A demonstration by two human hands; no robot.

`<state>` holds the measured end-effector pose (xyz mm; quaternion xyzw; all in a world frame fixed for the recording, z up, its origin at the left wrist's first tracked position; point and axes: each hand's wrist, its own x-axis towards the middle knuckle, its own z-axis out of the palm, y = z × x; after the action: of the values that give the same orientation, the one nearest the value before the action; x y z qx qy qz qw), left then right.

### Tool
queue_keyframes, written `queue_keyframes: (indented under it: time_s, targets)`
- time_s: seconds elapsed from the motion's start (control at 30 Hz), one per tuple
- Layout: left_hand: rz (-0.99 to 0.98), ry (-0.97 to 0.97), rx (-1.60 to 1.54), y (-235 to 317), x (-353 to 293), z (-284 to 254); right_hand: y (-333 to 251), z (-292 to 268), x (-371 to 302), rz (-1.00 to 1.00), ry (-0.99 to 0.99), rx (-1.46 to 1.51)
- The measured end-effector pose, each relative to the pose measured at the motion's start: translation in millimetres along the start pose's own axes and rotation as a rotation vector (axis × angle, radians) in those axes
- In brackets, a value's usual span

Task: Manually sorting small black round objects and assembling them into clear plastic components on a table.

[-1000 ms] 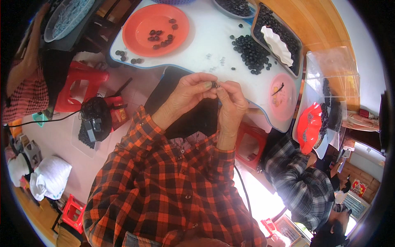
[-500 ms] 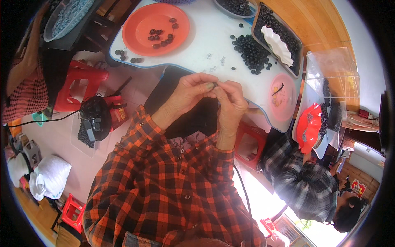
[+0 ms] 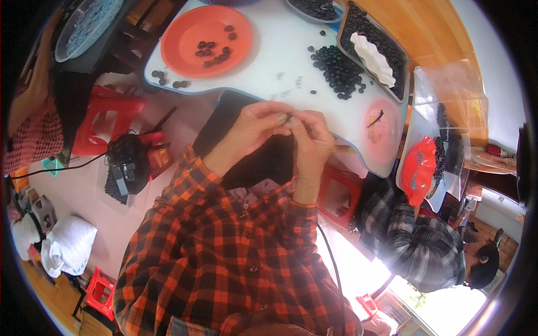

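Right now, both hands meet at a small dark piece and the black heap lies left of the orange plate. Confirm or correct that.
Wrong side: in the head view, the black heap lies right of the orange plate, not left. The rest stands: left hand and right hand meet at a small dark piece.

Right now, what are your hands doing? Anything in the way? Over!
Left hand, right hand: together pinching small dark piece, mostly hidden. Heap of black pieces on table, ahead right; not in the way.
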<state>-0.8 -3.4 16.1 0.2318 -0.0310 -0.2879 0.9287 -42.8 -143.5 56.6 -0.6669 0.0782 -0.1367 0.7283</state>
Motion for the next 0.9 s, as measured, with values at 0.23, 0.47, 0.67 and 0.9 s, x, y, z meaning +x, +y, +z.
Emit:
queue_keyframes:
  time_s: [0.23, 0.47, 0.67, 0.9]
  targets:
    - [-0.018, 0.050, 0.053, -1, 1, -4, 11, -15, 21, -0.138, 0.100, -0.390]
    - [-0.021, 0.064, 0.066, 0, 3, -6, 26, -25, 53, -0.326, 0.188, -0.991]
    - [-0.013, 0.068, 0.059, 2, 4, -9, 34, -26, 63, -0.352, 0.143, -1.092]
    - [-0.014, 0.087, 0.078, 1, 4, -11, 26, -20, 53, -0.261, 0.118, -0.936]
